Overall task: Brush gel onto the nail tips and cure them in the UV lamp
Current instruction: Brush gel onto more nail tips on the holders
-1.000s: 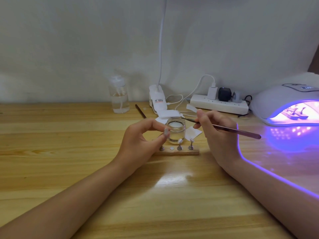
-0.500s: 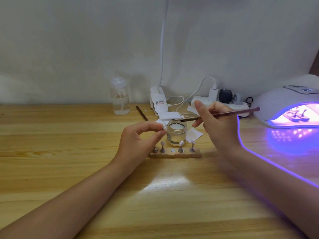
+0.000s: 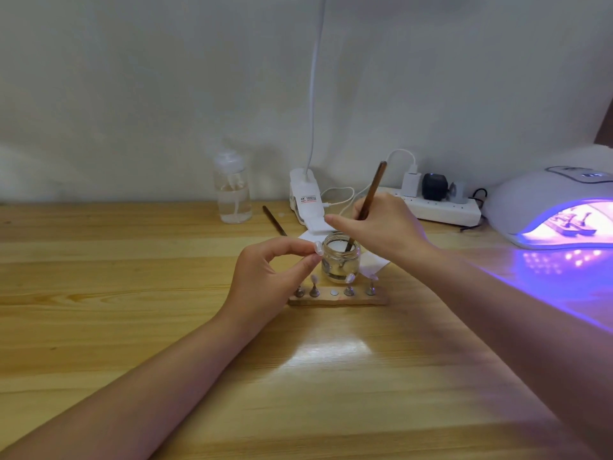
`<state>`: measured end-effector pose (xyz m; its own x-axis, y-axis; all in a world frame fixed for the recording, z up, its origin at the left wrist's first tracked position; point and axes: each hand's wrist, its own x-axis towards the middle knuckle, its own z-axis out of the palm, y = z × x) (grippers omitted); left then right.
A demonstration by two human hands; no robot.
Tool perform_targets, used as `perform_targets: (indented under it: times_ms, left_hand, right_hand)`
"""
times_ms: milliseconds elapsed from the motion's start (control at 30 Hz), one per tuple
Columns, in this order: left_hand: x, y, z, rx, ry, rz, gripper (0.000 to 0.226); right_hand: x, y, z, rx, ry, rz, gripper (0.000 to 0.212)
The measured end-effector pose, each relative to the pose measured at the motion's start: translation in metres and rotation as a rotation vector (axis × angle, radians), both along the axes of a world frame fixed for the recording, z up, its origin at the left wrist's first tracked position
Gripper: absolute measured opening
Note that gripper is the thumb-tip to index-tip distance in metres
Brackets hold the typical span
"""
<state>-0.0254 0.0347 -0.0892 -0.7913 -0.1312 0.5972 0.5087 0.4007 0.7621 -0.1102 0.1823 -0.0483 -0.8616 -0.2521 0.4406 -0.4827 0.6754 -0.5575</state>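
Glossy wooden table [image 3: 132, 310]; clear glass jar [image 3: 340, 260] (smooth)

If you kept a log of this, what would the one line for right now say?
step: loading brush | right hand: dips brush in gel jar | left hand: pinches nail tip | UV lamp: lit

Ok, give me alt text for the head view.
The right hand dips a brush into a small glass gel jar, while the left hand pinches a nail tip beside it. A lit UV lamp glows violet at right.
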Motion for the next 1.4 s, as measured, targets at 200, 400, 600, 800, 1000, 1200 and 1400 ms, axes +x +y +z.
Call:
perform_targets:
  times_ms: [200,400,600,800,1000,1200,1400]
  left_hand:
    - [0.0,0.0,0.0,0.006,-0.008,0.005,0.021]
    - [0.001,0.0,0.001,0.01,-0.029,0.01,0.02]
    - [0.001,0.001,0.001,0.005,-0.043,0.003,0.017]
    - [0.001,0.0,0.001,-0.003,-0.04,0.001,0.018]
    - [0.001,0.0,0.0,-0.008,-0.04,0.01,0.021]
    - [0.002,0.0,0.001,-0.003,-0.04,0.003,0.022]
    - [0.002,0.001,0.001,-0.005,-0.054,0.01,0.021]
  right_hand:
    - [-0.001,0.008,0.007,-0.15,0.027,-0.013,0.047]
    - [-0.003,0.022,0.004,-0.358,-0.089,-0.055,0.047]
    - [-0.003,0.027,-0.002,-0.471,-0.163,-0.065,0.048]
    - [-0.004,0.034,-0.001,-0.516,-0.18,-0.109,0.044]
    - [-0.006,0.039,0.001,-0.554,-0.172,-0.185,0.041]
    - [-0.006,0.036,0.002,-0.679,-0.214,-0.189,0.039]
    - [-0.004,0.032,-0.002,-0.684,-0.286,-0.162,0.037]
